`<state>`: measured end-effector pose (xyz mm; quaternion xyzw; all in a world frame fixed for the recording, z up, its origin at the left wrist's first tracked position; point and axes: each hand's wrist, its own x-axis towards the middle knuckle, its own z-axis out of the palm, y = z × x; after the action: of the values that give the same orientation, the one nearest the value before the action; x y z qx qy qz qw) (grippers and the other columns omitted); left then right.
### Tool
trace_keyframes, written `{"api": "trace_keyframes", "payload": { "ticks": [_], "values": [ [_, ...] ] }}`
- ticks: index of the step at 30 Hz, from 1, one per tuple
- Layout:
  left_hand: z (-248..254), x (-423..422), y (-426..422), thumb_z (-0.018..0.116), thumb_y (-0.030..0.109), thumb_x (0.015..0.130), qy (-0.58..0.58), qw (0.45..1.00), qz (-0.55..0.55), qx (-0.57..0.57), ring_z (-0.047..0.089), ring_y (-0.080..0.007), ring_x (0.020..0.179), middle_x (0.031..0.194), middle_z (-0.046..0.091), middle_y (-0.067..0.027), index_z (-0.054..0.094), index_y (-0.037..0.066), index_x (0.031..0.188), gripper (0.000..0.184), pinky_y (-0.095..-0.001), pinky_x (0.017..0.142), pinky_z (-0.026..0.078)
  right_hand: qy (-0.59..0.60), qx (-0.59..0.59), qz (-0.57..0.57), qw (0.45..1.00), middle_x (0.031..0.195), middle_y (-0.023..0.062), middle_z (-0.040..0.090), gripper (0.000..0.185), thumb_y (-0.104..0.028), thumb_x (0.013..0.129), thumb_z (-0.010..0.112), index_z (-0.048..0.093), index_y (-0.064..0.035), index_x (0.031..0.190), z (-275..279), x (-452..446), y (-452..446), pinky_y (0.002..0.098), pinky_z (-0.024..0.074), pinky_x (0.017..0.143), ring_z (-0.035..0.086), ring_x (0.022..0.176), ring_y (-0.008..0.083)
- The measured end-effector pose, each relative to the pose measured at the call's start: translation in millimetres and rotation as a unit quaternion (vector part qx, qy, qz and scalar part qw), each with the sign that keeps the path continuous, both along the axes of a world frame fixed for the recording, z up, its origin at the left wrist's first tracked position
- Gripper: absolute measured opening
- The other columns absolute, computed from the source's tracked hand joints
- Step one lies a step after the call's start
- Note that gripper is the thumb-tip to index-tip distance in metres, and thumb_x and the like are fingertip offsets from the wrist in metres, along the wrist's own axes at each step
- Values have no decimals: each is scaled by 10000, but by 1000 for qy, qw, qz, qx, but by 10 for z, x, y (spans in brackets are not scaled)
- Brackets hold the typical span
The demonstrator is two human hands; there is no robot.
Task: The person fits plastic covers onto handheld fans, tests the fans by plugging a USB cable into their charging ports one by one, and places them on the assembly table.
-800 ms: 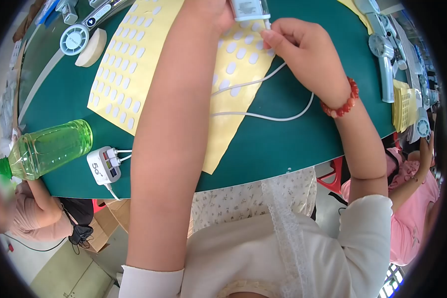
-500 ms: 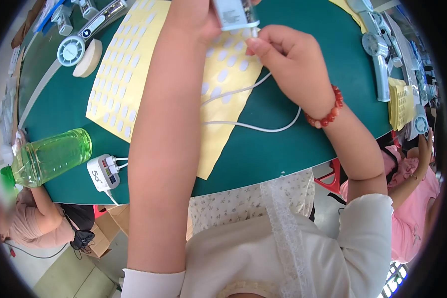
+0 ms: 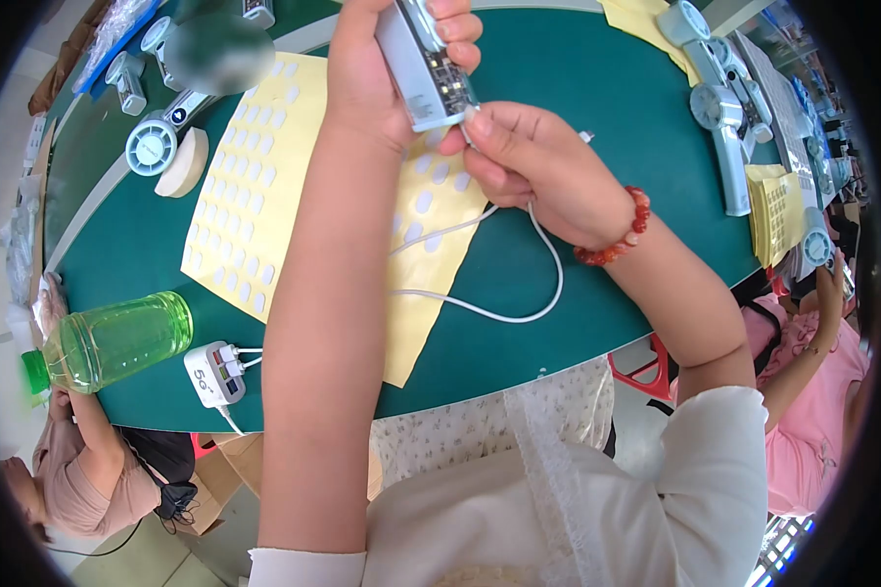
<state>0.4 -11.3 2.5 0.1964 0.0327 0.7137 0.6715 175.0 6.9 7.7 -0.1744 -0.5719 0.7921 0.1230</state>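
My left hand [image 3: 370, 73] is wrapped round a pale blue handheld device [image 3: 416, 83] with a clear side that shows a circuit board. The fingers and thumb of my right hand [image 3: 533, 161] are pinched at the device's lower end. What they pinch there is too small to make out. A white cable [image 3: 499, 315] loops below my right hand, and a white plug [image 3: 585, 137] shows just beyond it. Under my left forearm lies a yellow sheet [image 3: 299, 127] with rows of white oval stickers.
A green bottle [image 3: 122, 338] and a white USB charger [image 3: 215, 374] are at the table's [image 3: 597, 274] near left. Pale blue fans [image 3: 152, 147] and a white round piece [image 3: 183, 164] lie at left. More fans [image 3: 724, 147] and yellow sheets [image 3: 778, 210] are at right. People sit on both sides.
The device has tilted and shows its clear side with the circuit board. My right hand has moved lower in view and a white plug now shows beside it. The whole view has shifted.
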Motion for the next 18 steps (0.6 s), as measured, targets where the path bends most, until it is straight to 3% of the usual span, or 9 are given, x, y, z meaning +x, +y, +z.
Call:
{"api": "trace_keyframes", "payload": {
  "ticks": [4,12,13,14,15,18],
  "values": [
    [-25,10,53,580,295,871,11,999,42,-6,491,-157,709,800,502,-42,547,54,994,272,-270,576,463,13,-76,1,997,660,-77,347,379,-355,968,510,608,-1,1062,9,14,24,195,195,471,233,521,19],
    [-99,95,176,578,311,878,1,994,106,-16,521,-170,643,753,532,-50,544,57,975,274,-286,552,462,24,-146,-48,988,634,-90,335,312,-270,997,464,559,-3,1128,-39,36,26,176,197,440,255,505,3],
    [-198,65,241,559,331,893,-26,997,73,-1,559,-188,701,797,562,-65,546,48,989,299,-314,596,493,24,-164,-61,984,632,-89,340,302,-250,1005,444,545,-2,1145,-48,32,42,171,199,433,259,501,-1],
    [-165,111,312,629,310,807,-22,993,114,-28,532,-176,602,694,513,-50,532,85,888,258,-323,512,465,22,-154,-71,985,626,-89,334,310,-249,1008,437,527,3,1164,-73,45,63,170,199,427,254,490,-2],
    [-89,129,217,631,374,797,16,985,169,-39,570,-187,617,698,544,-61,563,60,902,338,-359,543,497,20,-156,-81,984,619,-92,321,303,-233,1013,422,522,7,1167,-70,54,64,175,198,420,246,477,-1],
    [-212,182,453,613,335,778,-53,987,134,-65,528,-189,535,675,524,-58,558,88,877,271,-356,502,485,30,-169,-98,980,607,-90,267,305,-208,1018,406,501,25,1191,-265,200,294,168,183,412,223,471,-6]
  ]
}}
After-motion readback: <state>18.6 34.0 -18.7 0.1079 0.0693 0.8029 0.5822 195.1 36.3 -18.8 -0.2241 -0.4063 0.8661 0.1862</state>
